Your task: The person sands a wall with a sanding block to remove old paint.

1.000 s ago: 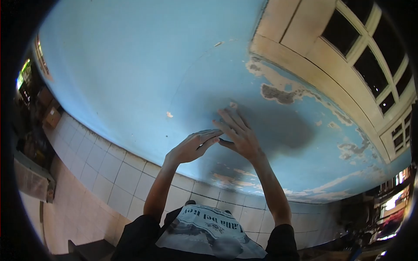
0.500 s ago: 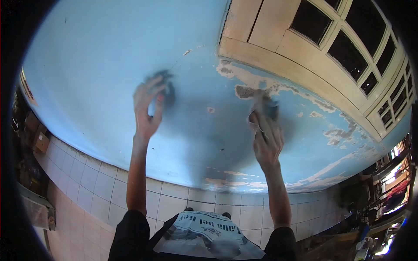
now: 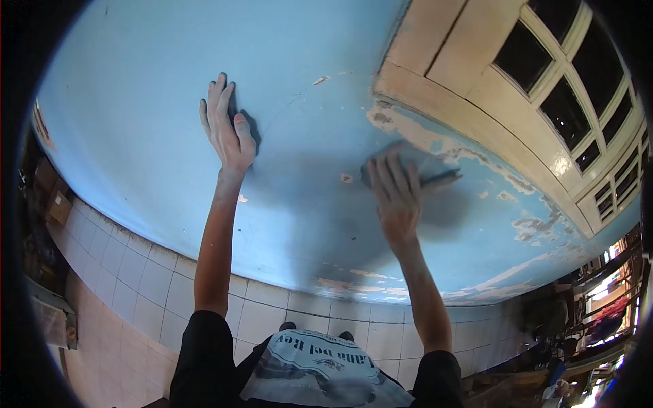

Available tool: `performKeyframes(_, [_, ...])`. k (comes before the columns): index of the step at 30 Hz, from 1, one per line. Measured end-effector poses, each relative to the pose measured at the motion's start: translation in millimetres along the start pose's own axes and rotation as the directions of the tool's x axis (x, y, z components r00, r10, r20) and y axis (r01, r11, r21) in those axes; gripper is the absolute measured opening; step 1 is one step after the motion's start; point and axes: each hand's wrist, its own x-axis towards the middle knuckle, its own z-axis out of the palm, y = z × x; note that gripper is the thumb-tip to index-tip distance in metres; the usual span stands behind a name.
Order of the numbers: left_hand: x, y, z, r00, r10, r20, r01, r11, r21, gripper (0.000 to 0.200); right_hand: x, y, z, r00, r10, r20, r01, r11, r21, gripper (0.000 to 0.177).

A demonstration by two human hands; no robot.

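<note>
My left hand [image 3: 228, 132] rests on the blue wall [image 3: 163, 156] with its fingers apart and nothing in it. Further right, my right hand [image 3: 398, 194] presses against the same wall below the peeled patches [image 3: 415, 129], its fingers smeared by motion. Something thin and dark grey shows around its fingertips and sticks out to the right; what it is cannot be made out. Bare plaster shows where the blue paint has come off near the window frame.
A cream wooden frame [image 3: 439, 54] with dark glass panes fills the upper right. Pale tiles [image 3: 265, 296] run along the wall's foot. A cardboard box [image 3: 59, 207] lies at the far left, and cluttered shelving [image 3: 585, 360] stands at the lower right.
My left hand has moved up the wall, its fingers now sharp. My right hand has shifted off the rough plaster patch, down and a little left, with its fingers more spread.
</note>
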Motion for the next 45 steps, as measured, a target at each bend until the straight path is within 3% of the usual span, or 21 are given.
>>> performKeyframes(4, [-1.3,-3.5,-0.1,1.0,-0.002,-0.006,0.002,1.0,0.016,0.041,-9.7,-19.6,17.1,1.0,0.0,-0.001,0.0,1.0,-0.013,0.032])
performKeyframes(7, [-1.3,-3.1,0.4,1.0,0.014,0.002,-0.014,1.0,0.01,0.041,46.4,-23.1,1.0,0.998,0.024,-0.066,-0.025,1.0,-0.01,0.033])
performKeyframes(14, [-3.5,-1.3,3.9,0.999,0.028,-0.026,-0.028,1.0,0.002,0.039,-14.0,-39.2,29.6,0.997,-0.078,0.009,0.078,0.997,0.003,0.033])
performKeyframes(16, [-3.0,-2.6,5.3,0.999,0.038,-0.027,-0.037,0.999,0.018,0.039,2.4,-48.6,24.8,0.999,0.034,0.023,-0.035,0.999,0.022,0.033])
performKeyframes(19, [-3.6,-5.0,7.5,0.996,0.077,-0.043,-0.076,0.997,0.025,0.039,19.9,-50.7,17.0,0.998,0.024,0.059,-0.025,1.0,0.007,0.033])
performKeyframes(21, [-4.3,-6.7,6.6,0.994,0.091,-0.056,-0.089,0.996,0.023,0.039,-24.0,-44.3,32.2,0.997,0.018,0.074,-0.018,1.0,0.001,0.034])
performKeyframes(23, [-1.6,-9.6,6.1,0.993,0.1,-0.066,-0.098,0.995,0.033,0.039,-20.8,-46.4,33.4,0.997,-0.001,0.076,0.002,1.0,-0.011,0.035])
performKeyframes(25, [-3.5,-8.6,7.4,0.994,0.099,-0.055,-0.098,0.995,0.025,0.039,-13.7,-52.7,26.9,0.988,0.126,0.087,-0.132,0.989,0.069,0.05])
performKeyframes(28, [-6.7,-9.6,5.5,0.992,0.117,-0.051,-0.116,0.993,0.037,0.038,21.7,-51.9,17.1,0.992,0.117,0.055,-0.114,0.992,-0.051,0.039])
performKeyframes(30, [-4.2,-9.5,7.7,0.991,0.108,-0.076,-0.107,0.994,0.015,0.038,-13.8,-49.7,27.0,0.99,0.116,0.08,-0.114,0.993,-0.03,0.04])
performKeyframes(35, [-7.2,-10.9,8.4,0.991,0.106,-0.08,-0.106,0.994,0.009,0.037,-17.0,-53.7,30.7,0.979,0.129,0.159,-0.129,0.992,-0.007,0.044])
performKeyframes(38, [-4.8,-10.0,8.2,0.991,0.108,-0.084,-0.107,0.994,0.014,0.037,-5.4,-52.4,36.1,0.992,0.083,0.094,-0.089,0.994,0.064,0.051])
performKeyframes(45, [-6.8,-9.8,6.0,0.995,0.078,-0.064,-0.076,0.997,0.031,0.036,-13.9,-47.0,51.4,0.999,0.037,-0.029,-0.035,0.996,0.078,0.041])
